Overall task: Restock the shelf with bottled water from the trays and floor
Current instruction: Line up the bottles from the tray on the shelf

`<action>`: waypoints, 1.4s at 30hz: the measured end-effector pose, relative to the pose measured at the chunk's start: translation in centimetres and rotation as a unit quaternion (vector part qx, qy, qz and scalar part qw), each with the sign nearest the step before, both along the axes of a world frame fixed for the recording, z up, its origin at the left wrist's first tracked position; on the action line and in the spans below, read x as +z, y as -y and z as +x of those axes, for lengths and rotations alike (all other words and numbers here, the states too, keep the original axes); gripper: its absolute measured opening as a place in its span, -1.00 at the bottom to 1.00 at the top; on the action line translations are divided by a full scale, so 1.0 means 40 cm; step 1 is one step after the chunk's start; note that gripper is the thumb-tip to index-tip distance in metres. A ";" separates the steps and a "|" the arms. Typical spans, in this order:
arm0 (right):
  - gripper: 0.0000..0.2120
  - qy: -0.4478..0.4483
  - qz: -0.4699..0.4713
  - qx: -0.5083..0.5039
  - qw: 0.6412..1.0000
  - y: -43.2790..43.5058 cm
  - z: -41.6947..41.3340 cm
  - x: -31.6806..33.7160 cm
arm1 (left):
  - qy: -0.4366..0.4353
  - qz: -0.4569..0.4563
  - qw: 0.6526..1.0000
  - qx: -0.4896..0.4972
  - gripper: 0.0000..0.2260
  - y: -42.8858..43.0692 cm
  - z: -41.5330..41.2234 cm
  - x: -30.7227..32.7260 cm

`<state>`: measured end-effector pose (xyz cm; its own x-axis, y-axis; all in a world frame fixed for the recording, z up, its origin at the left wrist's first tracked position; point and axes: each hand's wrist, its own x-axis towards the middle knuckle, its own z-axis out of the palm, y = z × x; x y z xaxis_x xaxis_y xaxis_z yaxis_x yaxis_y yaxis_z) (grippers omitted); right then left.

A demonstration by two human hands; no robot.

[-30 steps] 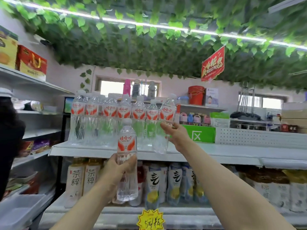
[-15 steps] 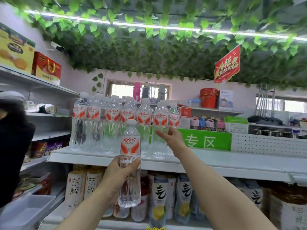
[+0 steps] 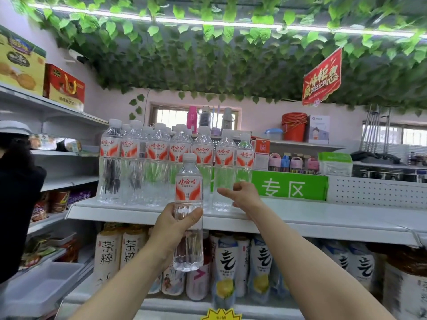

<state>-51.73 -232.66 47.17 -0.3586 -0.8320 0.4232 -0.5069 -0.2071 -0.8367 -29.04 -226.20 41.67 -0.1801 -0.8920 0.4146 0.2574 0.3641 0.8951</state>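
Shelf (image 3: 323, 215) partly stocked: we see a row of bottles (image 3: 157, 162) standing. Our left hand (image 3: 175, 225) grips another bottle (image 3: 189, 192) in front; our right hand (image 3: 245, 195) hovers loosely open beside the row. Room is left to the right.

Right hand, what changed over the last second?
The right hand let go of the clear plastic red-labelled water bottle at the row's right end, left upright on the white shelf, and sank lower. The left hand still grips another such bottle.
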 end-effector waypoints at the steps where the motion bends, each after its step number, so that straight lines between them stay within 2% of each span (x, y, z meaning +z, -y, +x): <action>1: -0.25 0.002 0.001 -0.006 1.000 0.003 0.000 0.000 | 0.000 0.001 1.000 0.000 -0.40 0.000 0.000 0.000; 4: -0.31 -0.001 0.007 -0.008 1.000 0.004 -0.005 0.001 | 0.001 0.005 1.000 -0.002 -0.40 0.000 0.001 -0.002; 7: -0.29 0.003 0.019 0.007 1.000 -0.002 -0.011 0.008 | -0.004 0.008 1.000 -0.008 -0.41 -0.003 0.002 -0.002; 10: -0.40 0.023 0.028 0.024 0.999 -0.006 -0.016 0.011 | 0.004 0.007 1.000 -0.013 -0.46 -0.006 0.001 -0.001; 14: -0.31 0.054 0.031 0.037 0.997 -0.020 -0.007 0.014 | 0.005 0.012 1.000 -0.018 -0.62 -0.005 0.000 -0.003; 18: -0.23 0.063 0.035 0.053 0.996 -0.036 -0.001 0.020 | 0.002 0.017 1.000 -0.025 -0.61 -0.007 -0.001 -0.010; 23: -0.22 0.053 0.011 0.046 0.997 -0.050 0.013 0.006 | 0.011 0.005 1.000 -0.023 -0.59 -0.021 0.001 -0.007; 30: -0.37 0.023 0.001 0.066 0.998 -0.157 0.035 -0.014 | -0.001 0.004 0.999 -0.038 -0.61 -0.038 -0.015 0.033; 32: -0.45 0.038 0.003 0.108 0.993 -0.221 0.048 -0.023 | -0.005 0.011 0.999 -0.043 -0.58 -0.034 -0.032 0.047; 34: -0.52 0.084 0.022 0.201 0.976 -0.285 0.057 -0.034 | -0.006 0.017 0.999 -0.045 -0.54 -0.033 -0.056 0.062; 36: -0.50 0.110 0.036 0.277 0.954 -0.335 0.066 -0.046 | -0.010 0.021 0.999 -0.046 -0.52 -0.032 -0.087 0.074; 37: -0.48 0.101 0.032 0.284 0.953 -0.352 0.068 -0.052 | -0.013 0.021 0.999 -0.046 -0.52 -0.034 -0.105 0.079; 42: -0.43 0.022 -0.026 0.154 0.987 -0.355 0.063 -0.071 | -0.017 0.025 0.998 -0.054 -0.40 -0.047 -0.191 0.097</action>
<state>-49.22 -218.48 44.33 -0.1109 -0.8821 0.4579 -0.3767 -0.3890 -0.8407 -36.70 -224.34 45.53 -0.2625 -0.8878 0.3781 0.3221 0.2887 0.9016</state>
